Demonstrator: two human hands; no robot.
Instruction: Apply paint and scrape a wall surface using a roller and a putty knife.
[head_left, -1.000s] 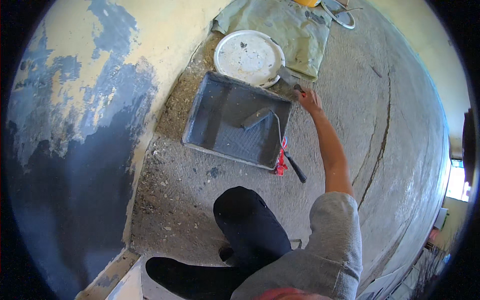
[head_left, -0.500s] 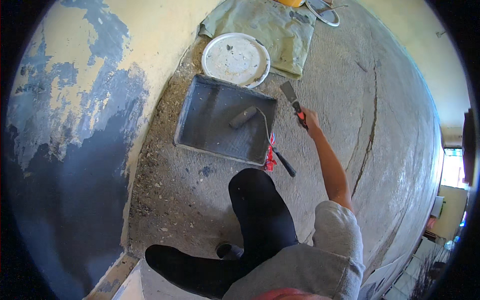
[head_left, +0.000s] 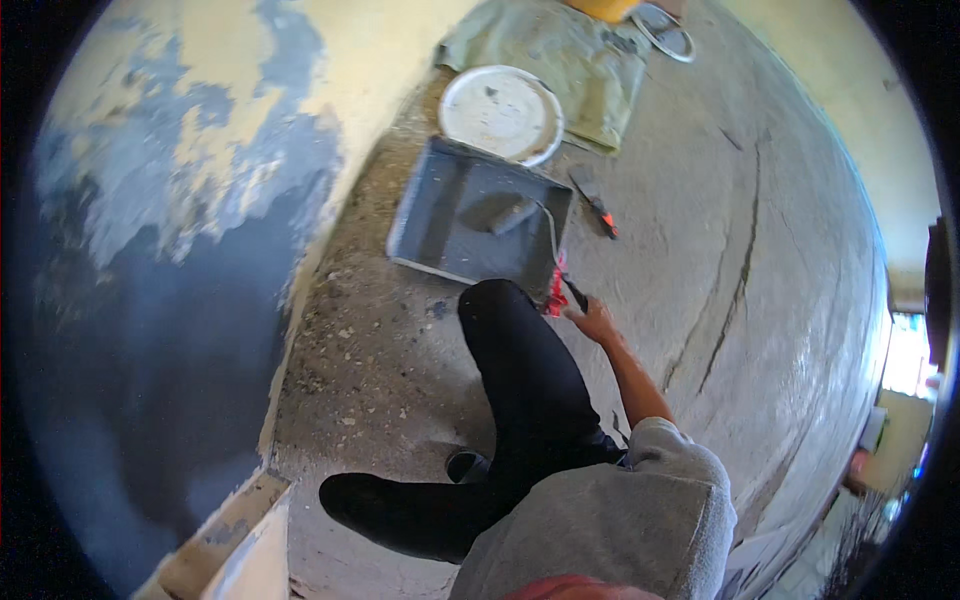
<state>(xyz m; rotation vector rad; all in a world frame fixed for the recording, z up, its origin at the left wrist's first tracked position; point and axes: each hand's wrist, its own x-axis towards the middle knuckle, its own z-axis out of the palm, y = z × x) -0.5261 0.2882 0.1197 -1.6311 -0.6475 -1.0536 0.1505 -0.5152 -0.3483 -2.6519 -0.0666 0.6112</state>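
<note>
My right hand [head_left: 595, 321] is closed around the end of the black handle of a paint roller [head_left: 574, 291]. The roller's grey sleeve [head_left: 514, 215] rests inside a paint tray [head_left: 422, 268] smeared with dark grey paint, and its bent wire frame crosses the tray's right rim. A putty knife [head_left: 596, 204] with a black and orange-red handle lies on the floor just right of the tray. Something red [head_left: 556, 292] sits by the tray's right corner, beside the handle. My left hand is out of the picture.
A white round lid [head_left: 500, 115] with dark specks lies behind the tray, on the edge of a greenish sheet [head_left: 600, 95]. Left stands a wall [head_left: 190, 330] partly coated dark grey. Paint flakes litter the floor along it. A yellow container [head_left: 603, 8] stands at the back.
My right hand has put the putty knife down on the floor, moved back toward me, and taken hold of the roller's handle. The view has shifted slightly.
</note>
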